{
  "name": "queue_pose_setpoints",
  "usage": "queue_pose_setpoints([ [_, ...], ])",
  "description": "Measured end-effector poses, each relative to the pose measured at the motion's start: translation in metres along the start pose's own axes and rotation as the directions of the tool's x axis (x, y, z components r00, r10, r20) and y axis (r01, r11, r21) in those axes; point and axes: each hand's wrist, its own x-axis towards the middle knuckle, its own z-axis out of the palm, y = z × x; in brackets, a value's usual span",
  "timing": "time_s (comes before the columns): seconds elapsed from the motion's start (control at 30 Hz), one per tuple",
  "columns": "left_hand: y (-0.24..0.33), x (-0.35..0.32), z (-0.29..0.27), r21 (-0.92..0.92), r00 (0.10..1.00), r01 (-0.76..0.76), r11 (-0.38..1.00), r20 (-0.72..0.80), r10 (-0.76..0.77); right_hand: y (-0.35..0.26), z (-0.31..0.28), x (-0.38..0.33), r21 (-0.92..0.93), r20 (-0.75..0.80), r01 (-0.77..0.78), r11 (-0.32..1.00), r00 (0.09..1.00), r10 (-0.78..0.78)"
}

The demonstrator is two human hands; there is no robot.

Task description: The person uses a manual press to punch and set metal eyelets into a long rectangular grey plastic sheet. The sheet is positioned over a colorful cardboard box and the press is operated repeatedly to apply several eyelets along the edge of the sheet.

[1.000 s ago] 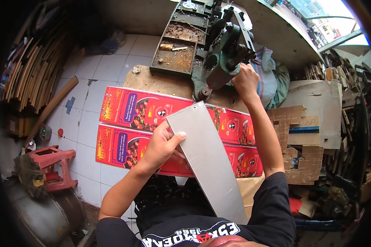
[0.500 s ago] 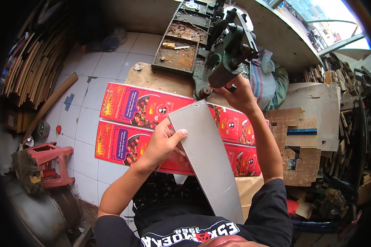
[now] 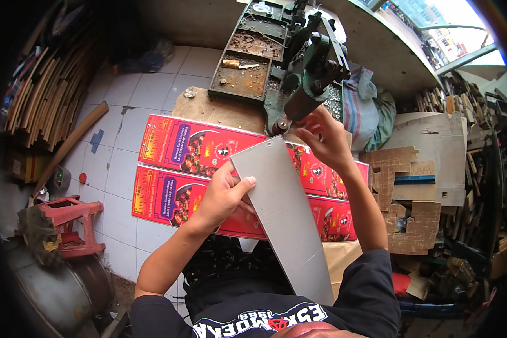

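A long plain grey panel [image 3: 290, 217] slants from the press down to my lap, with a small round mark, perhaps an eyelet or hole, near its far corner. My left hand [image 3: 226, 196] grips its left edge, thumb on top and fingers underneath. That corner lies beside the round lower die [image 3: 281, 125] of a dark green hand press [image 3: 305, 96]. Just right of the die, below the press head, my right hand [image 3: 328, 138] has its fingers curled; anything small between the fingertips is hidden. Red printed panels [image 3: 174, 141] with food pictures lie beneath the grey one.
A compartmented metal tray [image 3: 245, 73] with small metal bits adjoins the press on the left. Striped sacks [image 3: 360, 107] stand to its right. A red plastic stool [image 3: 73, 222] is at left, stacked boards [image 3: 39, 107] farther back. Cut cardboard [image 3: 414, 225] and scrap wood fill the right side.
My right hand has drawn slightly back and right from the press head, its fingers shifting. The left hand and grey panel stay almost in place.
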Motion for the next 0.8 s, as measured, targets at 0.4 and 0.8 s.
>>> queue_pose_setpoints([
  [0.4, 0.018, 0.053, 0.024, 0.047, 0.974, 0.08, 0.996, 0.209, -0.088, -0.042, 0.004, -0.15, 0.279, -0.04, -0.39, 0.877, 0.908, 0.416],
  [0.8, 0.014, 0.084, 0.019, 0.086, 0.979, 0.088, 0.992, 0.178, -0.102, -0.023, 0.001, -0.131, 0.222, -0.113, -0.449, 0.866, 0.87, 0.48],
])
